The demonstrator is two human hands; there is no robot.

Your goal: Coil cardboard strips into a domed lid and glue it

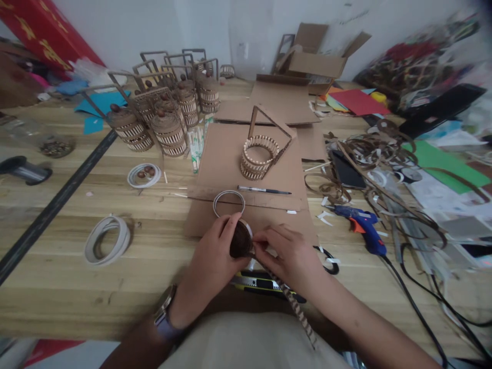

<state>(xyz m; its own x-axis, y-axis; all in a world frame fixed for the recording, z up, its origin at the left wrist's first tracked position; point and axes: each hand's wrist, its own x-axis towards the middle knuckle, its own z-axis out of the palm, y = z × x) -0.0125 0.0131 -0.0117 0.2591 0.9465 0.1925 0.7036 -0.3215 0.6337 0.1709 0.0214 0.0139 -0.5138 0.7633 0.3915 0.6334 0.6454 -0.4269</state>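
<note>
My left hand (218,246) is wrapped round a small dark brown coil or disc (240,240) with a pale edge on its right. At that edge, my right hand (284,252) pinches a brown-and-cream striped strip (295,307), whose loose end trails down toward my lap. A thin white ring (229,203) lies just beyond my left fingers. Under my hands, near the table edge, rests a yellow and black utility knife (261,283). A small striped basket with an angled handle (260,158) stands farther off on the cardboard, behind a black pen (264,189).
Several lidded, handled baskets (168,128) stand at the back left. A roll of white strip (106,240) and a wire spool (25,170) lie left. On the right are a blue glue gun (361,225) with its cable, tangled brown strips (384,138) and a cardboard box (317,64) behind.
</note>
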